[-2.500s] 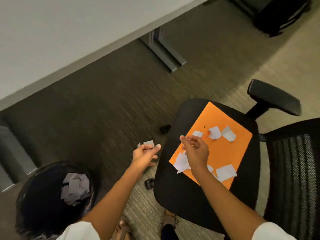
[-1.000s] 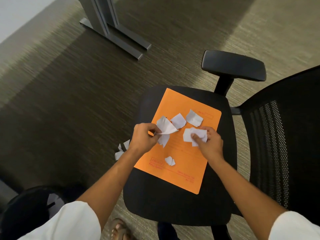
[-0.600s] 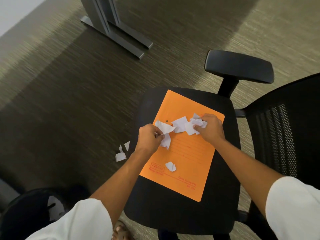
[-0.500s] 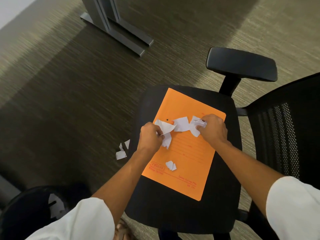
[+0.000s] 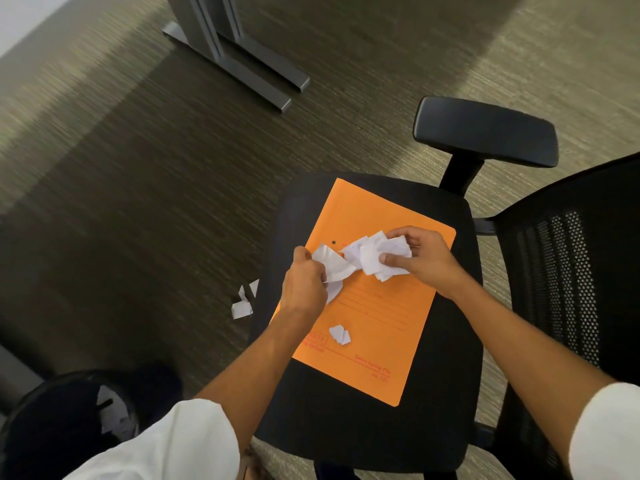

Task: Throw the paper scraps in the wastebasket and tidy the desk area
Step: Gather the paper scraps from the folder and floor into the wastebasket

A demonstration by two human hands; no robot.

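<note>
Most paper scraps (image 5: 367,259) are bunched over the orange folder (image 5: 377,317) on my chair (image 5: 346,431), left hand (image 5: 304,285) and right hand (image 5: 424,259) each clutching some, a few already in the wastebasket (image 5: 52,427), but one scrap (image 5: 340,335) plus floor bits (image 5: 244,301) left.

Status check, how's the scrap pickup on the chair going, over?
Left hand and right hand both clutching paper scraps over orange folder. One scrap left on folder, more on floor. Nothing blocking.

Dim, soft indoor light; a broad shadow darkens the striped brown carpet (image 5: 145,188), slightly blurred, with wide-angle bending at edges.
</note>
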